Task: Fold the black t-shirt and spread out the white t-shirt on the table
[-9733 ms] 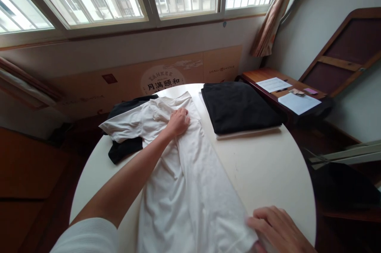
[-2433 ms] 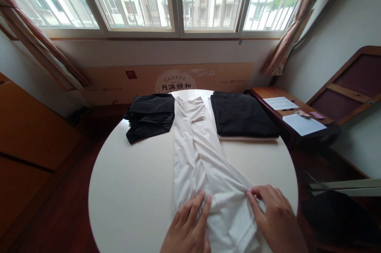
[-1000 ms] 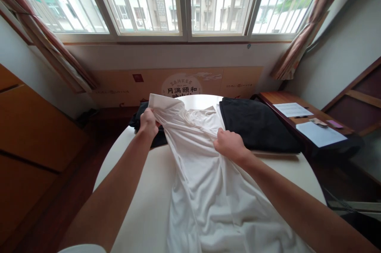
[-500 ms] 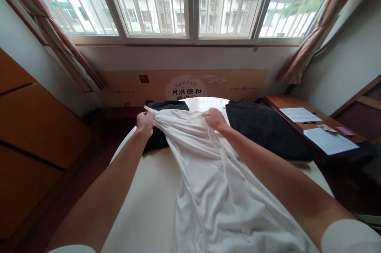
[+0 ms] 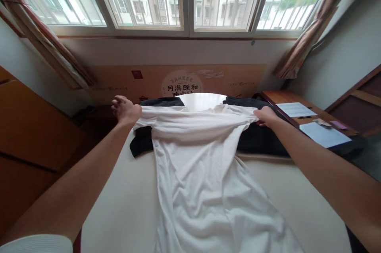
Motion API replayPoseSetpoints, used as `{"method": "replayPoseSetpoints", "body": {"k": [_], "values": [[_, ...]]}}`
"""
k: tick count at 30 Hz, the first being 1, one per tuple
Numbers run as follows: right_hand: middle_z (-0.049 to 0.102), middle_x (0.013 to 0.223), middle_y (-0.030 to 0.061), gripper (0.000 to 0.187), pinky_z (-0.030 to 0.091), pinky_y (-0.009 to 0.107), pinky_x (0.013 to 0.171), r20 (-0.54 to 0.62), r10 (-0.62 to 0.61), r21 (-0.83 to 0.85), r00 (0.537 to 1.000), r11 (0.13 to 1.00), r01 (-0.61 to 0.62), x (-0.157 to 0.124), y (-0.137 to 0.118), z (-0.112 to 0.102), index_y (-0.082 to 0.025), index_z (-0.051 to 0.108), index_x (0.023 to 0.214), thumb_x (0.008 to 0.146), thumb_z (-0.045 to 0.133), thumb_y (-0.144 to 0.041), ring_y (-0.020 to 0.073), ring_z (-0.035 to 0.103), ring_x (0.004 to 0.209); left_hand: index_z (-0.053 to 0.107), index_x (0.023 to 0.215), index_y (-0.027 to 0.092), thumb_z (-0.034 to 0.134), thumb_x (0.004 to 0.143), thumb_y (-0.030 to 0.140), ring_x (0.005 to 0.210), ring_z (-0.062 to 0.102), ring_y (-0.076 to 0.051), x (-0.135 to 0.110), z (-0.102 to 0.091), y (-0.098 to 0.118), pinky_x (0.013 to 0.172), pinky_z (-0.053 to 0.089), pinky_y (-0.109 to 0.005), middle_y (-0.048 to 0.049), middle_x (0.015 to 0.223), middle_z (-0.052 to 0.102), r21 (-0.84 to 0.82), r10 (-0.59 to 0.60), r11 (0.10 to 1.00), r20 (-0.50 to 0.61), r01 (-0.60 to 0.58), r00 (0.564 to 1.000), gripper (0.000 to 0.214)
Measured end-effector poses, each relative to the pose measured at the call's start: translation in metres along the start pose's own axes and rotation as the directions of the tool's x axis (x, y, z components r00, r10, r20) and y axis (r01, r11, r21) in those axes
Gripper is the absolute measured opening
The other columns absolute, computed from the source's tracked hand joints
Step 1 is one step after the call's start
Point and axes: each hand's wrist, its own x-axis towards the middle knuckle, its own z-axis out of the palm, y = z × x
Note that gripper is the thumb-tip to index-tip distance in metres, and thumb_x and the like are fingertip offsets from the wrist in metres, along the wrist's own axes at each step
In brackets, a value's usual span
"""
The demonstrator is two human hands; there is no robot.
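Note:
A white T-shirt (image 5: 193, 154) lies wrinkled along the white table (image 5: 125, 205), its sleeves pulled out to both sides. My left hand (image 5: 126, 109) is at the end of the left sleeve; thumb and palm edge meet the cloth while the other fingers curl loosely away. The right sleeve's end is pinched in my right hand (image 5: 266, 116). Beneath the sleeves lie dark folded clothes, one black piece (image 5: 141, 142) by my left hand and a larger black piece (image 5: 262, 140) under my right.
Right of the table stands a wooden desk (image 5: 268, 96) bearing white papers (image 5: 324, 134) and a pink slip (image 5: 338, 125). A printed cardboard panel (image 5: 113, 82) leans below the barred window. An orange-brown cabinet (image 5: 26, 134) stands at the left.
My hands have moved apart, left hand leftward and right hand rightward. The bunched top of the T-shirt is now stretched wide, with both sleeves spread over the dark clothes.

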Motion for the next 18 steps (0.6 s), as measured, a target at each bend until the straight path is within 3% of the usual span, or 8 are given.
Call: {"method": "replayPoseSetpoints", "body": {"k": [2,3,6,8,11,13,16,18], "values": [[0.063,0.131,0.0325,0.052,0.053,0.054,0.099,-0.081,-0.117,-0.124,0.99,0.987,0.106,0.0,-0.013,0.006,0.0,0.057,0.136,0.092,0.073,-0.023,0.0431,0.061,0.124,0.05,0.143,0.005,0.065,0.086,0.011,0.145,0.04,-0.043,-0.002,0.02,0.021,0.121,0.03,-0.053,-0.0242,0.152,0.045,0.159,0.157,0.973,0.065,-0.165,0.986,0.059],[0.058,0.14,0.0325,0.056,0.048,0.055,0.106,-0.087,-0.196,-0.18,0.977,0.967,0.178,0.001,-0.023,0.013,-0.002,0.054,0.141,0.092,0.071,-0.024,0.0443,0.054,0.133,0.056,0.141,0.01,0.064,0.089,0.016,0.143,0.044,-0.04,-0.003,0.033,0.033,0.12,0.033,-0.049,-0.0215,0.15,0.05,0.227,0.258,0.927,0.189,-0.298,0.947,0.054],[0.056,0.15,0.0196,0.051,0.035,0.051,0.119,0.05,-0.433,-0.283,0.9,0.858,0.428,0.005,-0.059,0.041,-0.017,0.056,0.145,0.097,0.065,-0.031,0.0368,0.045,0.142,0.067,0.134,0.017,0.069,0.09,0.034,0.136,0.051,-0.038,-0.005,0.074,0.068,0.116,0.038,-0.045,-0.0174,0.146,0.058,0.272,0.368,0.766,0.557,-0.582,0.744,0.047],[0.061,0.147,0.0148,0.046,0.03,0.05,0.122,0.18,-0.511,-0.31,0.841,0.781,0.542,0.01,-0.078,0.062,-0.021,0.064,0.138,0.095,0.069,-0.035,0.0332,0.044,0.141,0.075,0.119,0.018,0.075,0.085,0.04,0.131,0.055,-0.039,-0.002,0.096,0.083,0.113,0.04,-0.046,-0.0167,0.135,0.067,0.279,0.332,0.738,0.642,-0.614,0.691,0.041],[0.069,0.132,0.0168,0.03,0.026,0.055,0.122,0.301,-0.511,-0.348,0.805,0.727,0.591,0.022,-0.09,0.085,-0.016,0.074,0.118,0.091,0.072,-0.03,0.0336,0.047,0.136,0.077,0.098,0.019,0.075,0.083,0.034,0.112,0.065,-0.034,0.009,0.112,0.094,0.105,0.045,-0.04,-0.0121,0.109,0.077,0.28,0.293,0.753,0.667,-0.595,0.685,0.021],[0.073,0.123,0.0174,0.02,0.029,0.056,0.119,0.316,-0.491,-0.369,0.812,0.725,0.582,0.031,-0.091,0.092,-0.016,0.075,0.109,0.093,0.067,-0.026,0.0336,0.051,0.13,0.075,0.107,0.019,0.068,0.089,0.03,0.103,0.068,-0.029,0.021,0.114,0.095,0.097,0.049,-0.035,-0.0108,0.11,0.078,0.273,0.294,0.774,0.644,-0.571,0.706,0.022],[0.071,0.126,0.0212,0.027,0.037,0.058,0.112,0.231,-0.459,-0.386,0.858,0.766,0.514,0.043,-0.094,0.09,-0.014,0.071,0.118,0.101,0.052,-0.022,0.0362,0.055,0.127,0.067,0.128,0.018,0.053,0.098,0.027,0.106,0.068,-0.03,0.037,0.113,0.095,0.093,0.051,-0.037,-0.0151,0.124,0.074,0.289,0.306,0.81,0.535,-0.511,0.788,0.034],[0.068,0.132,0.0265,0.036,0.039,0.062,0.108,0.157,-0.436,-0.382,0.886,0.801,0.461,0.047,-0.101,0.085,-0.009,0.065,0.129,0.104,0.043,-0.022,0.0411,0.053,0.13,0.064,0.131,0.017,0.047,0.101,0.027,0.116,0.066,-0.033,0.043,0.117,0.096,0.098,0.049,-0.042,-0.018,0.128,0.071,0.313,0.302,0.838,0.419,-0.448,0.857,0.035]]}}
